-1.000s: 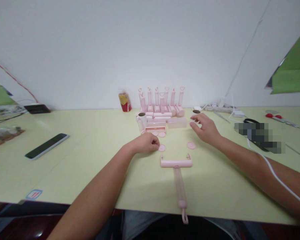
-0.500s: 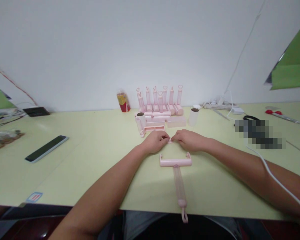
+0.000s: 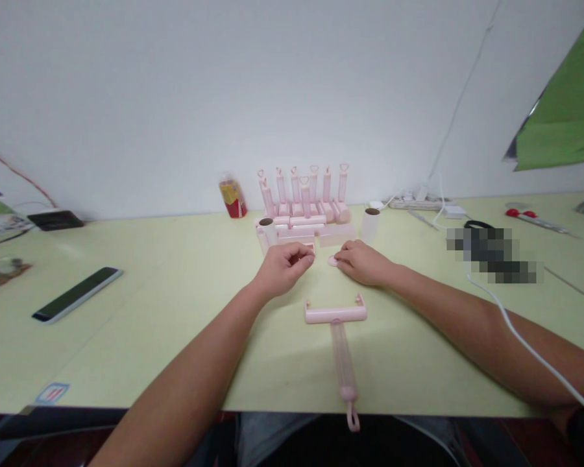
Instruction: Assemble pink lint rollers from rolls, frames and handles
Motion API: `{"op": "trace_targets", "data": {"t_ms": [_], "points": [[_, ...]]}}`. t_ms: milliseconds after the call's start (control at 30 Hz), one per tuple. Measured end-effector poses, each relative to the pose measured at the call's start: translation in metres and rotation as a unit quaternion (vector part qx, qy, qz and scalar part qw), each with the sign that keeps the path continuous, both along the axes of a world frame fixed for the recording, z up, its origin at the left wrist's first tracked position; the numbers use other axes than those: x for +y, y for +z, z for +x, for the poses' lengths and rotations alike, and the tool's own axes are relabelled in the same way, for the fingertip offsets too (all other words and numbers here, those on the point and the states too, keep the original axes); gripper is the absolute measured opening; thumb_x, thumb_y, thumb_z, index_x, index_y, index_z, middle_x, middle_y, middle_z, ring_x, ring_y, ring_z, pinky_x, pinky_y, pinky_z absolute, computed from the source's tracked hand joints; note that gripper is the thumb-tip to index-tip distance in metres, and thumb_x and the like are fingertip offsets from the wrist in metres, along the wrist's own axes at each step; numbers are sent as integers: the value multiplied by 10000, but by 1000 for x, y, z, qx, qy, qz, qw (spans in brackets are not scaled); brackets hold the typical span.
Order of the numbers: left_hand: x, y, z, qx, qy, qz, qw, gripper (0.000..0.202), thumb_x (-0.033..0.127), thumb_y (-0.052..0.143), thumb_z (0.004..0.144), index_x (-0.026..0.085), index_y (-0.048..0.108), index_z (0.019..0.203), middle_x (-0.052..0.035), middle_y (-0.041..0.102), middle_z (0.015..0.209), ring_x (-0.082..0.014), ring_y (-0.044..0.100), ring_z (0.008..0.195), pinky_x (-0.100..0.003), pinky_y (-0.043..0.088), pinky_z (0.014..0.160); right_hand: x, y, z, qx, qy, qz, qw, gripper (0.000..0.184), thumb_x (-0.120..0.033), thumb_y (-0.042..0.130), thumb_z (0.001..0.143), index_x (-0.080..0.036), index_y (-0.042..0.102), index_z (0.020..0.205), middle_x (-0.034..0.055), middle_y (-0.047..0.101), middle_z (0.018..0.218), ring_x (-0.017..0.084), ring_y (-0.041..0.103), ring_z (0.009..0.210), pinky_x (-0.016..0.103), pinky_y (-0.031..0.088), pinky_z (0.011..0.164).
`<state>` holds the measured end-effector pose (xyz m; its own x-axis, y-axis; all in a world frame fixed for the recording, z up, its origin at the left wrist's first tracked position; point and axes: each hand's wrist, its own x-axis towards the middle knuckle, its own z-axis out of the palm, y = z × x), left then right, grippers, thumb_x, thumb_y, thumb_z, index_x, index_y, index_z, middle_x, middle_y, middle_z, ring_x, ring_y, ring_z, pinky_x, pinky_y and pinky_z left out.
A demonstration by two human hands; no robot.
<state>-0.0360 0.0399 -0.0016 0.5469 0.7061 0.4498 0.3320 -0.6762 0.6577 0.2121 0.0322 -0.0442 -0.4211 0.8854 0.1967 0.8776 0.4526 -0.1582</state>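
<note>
My right hand rests on the table with its fingers closed on the edge of a small round pink disc. To the left, apart from the disc, my left hand has its thumb and fingers drawn together; whatever they may hold is too small to make out. Behind the left hand a pink frame piece is mostly hidden. In front of both hands lies a pink lint roller handle, its empty crossbar away from me and its hanging loop over the table edge.
Several pink lint rollers stand at the back by the wall. White paper rolls flank them, one on the left and one on the right. A phone lies at left. A white cable crosses above my right forearm.
My hands were close together over the small pink part; the left has drawn away to the left. The disc now shows more plainly at my right fingertips. The view has shifted slightly.
</note>
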Motion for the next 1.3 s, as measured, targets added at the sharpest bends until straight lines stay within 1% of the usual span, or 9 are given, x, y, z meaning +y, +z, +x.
{"op": "trace_targets", "data": {"t_ms": [233,333,467,600,733,933,1000,1167,1300], "points": [[5,0,-4,-19,27,-9,999,249,360,585,872,126,659,831,9,580,674,-97,464,587,-218,361,566,-8,-5,-7,18,19,41,999,282,-294,523,956,-157,719,1105,144,630,1064,239,560,982,355,385,913],[-8,6,0,84,-32,18,996,286,381,531,911,143,667,827,-5,593,690,-114,496,623,-231,365,599,-8,-5,-6,29,13,51,998,252,-238,547,925,-147,718,1086,146,630,1085,240,568,980,352,408,907],[-37,10,13,263,-148,77,950,324,473,592,859,168,698,826,-45,659,781,-155,549,684,-264,356,627,-9,-4,-4,60,-9,80,995,282,-176,525,905,-116,682,1131,160,624,1145,257,559,1062,369,415,952],[-49,7,21,333,-175,60,925,309,432,596,846,163,648,701,-23,608,650,-131,470,551,-273,273,539,-15,4,-4,158,-32,109,981,263,-209,548,891,-132,666,1113,118,663,1083,228,606,980,345,455,899],[-33,3,13,270,-125,-10,955,280,385,553,880,163,638,733,-2,593,647,-120,469,557,-256,270,528,-32,20,-9,238,-70,107,963,202,-285,523,921,-165,643,1031,72,674,992,173,617,785,294,470,725],[-11,1,6,103,53,-29,993,362,425,534,901,152,588,669,9,534,617,-111,446,574,-236,295,541,-68,29,-17,203,-52,6,978,394,-468,573,903,-181,575,1173,112,658,1098,218,626,893,312,456,734],[-13,1,9,44,38,-58,997,390,444,542,901,150,541,644,13,515,616,-98,438,561,-222,313,531,-75,25,-17,174,-28,-13,984,385,-419,586,903,-178,568,1202,127,650,1141,222,625,915,317,449,758],[-24,9,11,-98,-82,-226,966,351,517,573,883,167,551,893,29,534,690,-85,489,542,-204,388,512,-76,18,-12,155,43,-40,986,190,-288,557,917,-171,605,1058,53,675,848,180,596,726,280,413,669],[-30,14,7,-26,-199,-364,909,411,544,590,872,154,591,1002,-20,622,740,-127,586,648,-228,430,590,-76,15,-14,172,80,-32,981,192,-281,564,909,-168,609,1057,55,672,868,178,586,732,282,425,689]]}}
